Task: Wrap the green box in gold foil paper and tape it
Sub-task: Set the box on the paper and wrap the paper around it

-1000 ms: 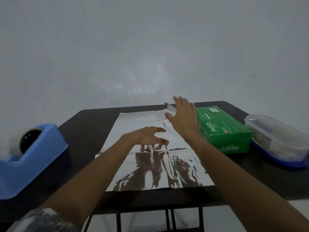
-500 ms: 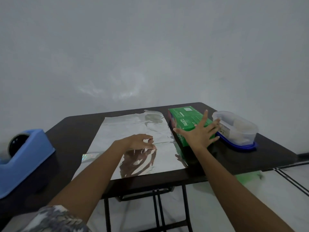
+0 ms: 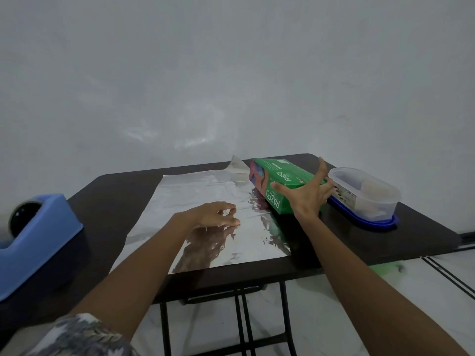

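Observation:
The green box (image 3: 273, 173) sits at the right edge of the shiny foil sheet (image 3: 195, 194), tilted, with its left long edge lifted over the foil. My right hand (image 3: 308, 199) grips the box's near end, with the thumb on the near side and the fingers spread over the top and far side. My left hand (image 3: 213, 217) rests on the middle of the foil, its fingers loosely curled and the fingertips touching the sheet. The foil lies flat on the dark table (image 3: 115, 191), and its far right corner curls up behind the box.
A blue tape dispenser (image 3: 38, 232) stands at the table's left edge. A clear plastic container with a blue lid underneath (image 3: 365, 194) sits right of the box, close to my right fingers. Behind the table is a white wall.
My right hand went from lying flat on the box to gripping it, and the box tilted and shifted left onto the foil's edge. My left hand stayed on the foil.

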Action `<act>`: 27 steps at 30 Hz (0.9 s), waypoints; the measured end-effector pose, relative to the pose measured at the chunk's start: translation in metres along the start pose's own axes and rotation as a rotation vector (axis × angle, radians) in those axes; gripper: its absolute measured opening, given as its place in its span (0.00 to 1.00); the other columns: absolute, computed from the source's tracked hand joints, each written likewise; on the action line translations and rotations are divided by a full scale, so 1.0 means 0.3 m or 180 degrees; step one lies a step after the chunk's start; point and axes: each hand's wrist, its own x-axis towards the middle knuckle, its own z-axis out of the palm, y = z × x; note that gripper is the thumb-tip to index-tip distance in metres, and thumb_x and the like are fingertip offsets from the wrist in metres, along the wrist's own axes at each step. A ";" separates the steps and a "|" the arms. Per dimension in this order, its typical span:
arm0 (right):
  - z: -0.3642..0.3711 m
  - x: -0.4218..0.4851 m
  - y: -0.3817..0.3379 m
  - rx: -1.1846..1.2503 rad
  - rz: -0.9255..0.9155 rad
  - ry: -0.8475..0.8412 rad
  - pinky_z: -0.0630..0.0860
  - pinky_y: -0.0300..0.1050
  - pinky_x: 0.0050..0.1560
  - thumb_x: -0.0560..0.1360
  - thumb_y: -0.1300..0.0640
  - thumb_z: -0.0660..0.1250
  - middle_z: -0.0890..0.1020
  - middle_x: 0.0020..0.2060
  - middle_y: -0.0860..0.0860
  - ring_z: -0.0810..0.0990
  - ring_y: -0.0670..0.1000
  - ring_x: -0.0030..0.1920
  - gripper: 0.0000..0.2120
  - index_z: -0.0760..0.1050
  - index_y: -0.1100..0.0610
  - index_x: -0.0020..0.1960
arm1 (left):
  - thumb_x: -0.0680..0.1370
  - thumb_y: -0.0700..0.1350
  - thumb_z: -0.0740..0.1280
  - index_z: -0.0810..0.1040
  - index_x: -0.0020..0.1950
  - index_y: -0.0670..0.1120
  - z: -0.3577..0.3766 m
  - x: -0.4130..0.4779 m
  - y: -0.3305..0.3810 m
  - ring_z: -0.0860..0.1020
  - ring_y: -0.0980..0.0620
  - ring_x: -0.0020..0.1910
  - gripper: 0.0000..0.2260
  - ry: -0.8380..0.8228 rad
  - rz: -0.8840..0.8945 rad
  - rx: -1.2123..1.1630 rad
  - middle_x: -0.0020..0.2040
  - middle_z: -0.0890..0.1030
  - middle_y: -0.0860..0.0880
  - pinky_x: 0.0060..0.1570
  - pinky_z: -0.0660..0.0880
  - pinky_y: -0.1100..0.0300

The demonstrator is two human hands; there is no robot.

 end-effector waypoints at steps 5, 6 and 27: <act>-0.001 0.029 -0.036 0.0351 0.0153 -0.0067 0.64 0.65 0.66 0.56 0.44 0.81 0.59 0.69 0.61 0.60 0.61 0.70 0.58 0.48 0.42 0.74 | 0.77 0.57 0.65 0.68 0.71 0.51 0.002 0.006 -0.002 0.67 0.53 0.63 0.25 0.0146 0.0170 -0.0120 0.71 0.68 0.51 0.59 0.61 0.61; 0.003 0.033 -0.045 0.0375 0.0107 -0.0097 0.65 0.64 0.66 0.56 0.44 0.81 0.59 0.69 0.60 0.61 0.61 0.70 0.58 0.48 0.42 0.75 | 0.76 0.58 0.66 0.67 0.72 0.51 0.002 0.012 -0.009 0.67 0.52 0.66 0.26 0.0180 0.0179 -0.0106 0.72 0.67 0.52 0.62 0.62 0.60; 0.220 0.039 -0.173 0.1734 0.0249 -0.2428 0.77 0.43 0.46 0.61 0.57 0.80 0.70 0.66 0.63 0.80 0.53 0.52 0.60 0.40 0.41 0.76 | 0.71 0.73 0.55 0.74 0.64 0.47 -0.274 -0.094 -0.276 0.78 0.40 0.57 0.35 0.1448 -0.0912 -0.4436 0.57 0.79 0.42 0.51 0.76 0.46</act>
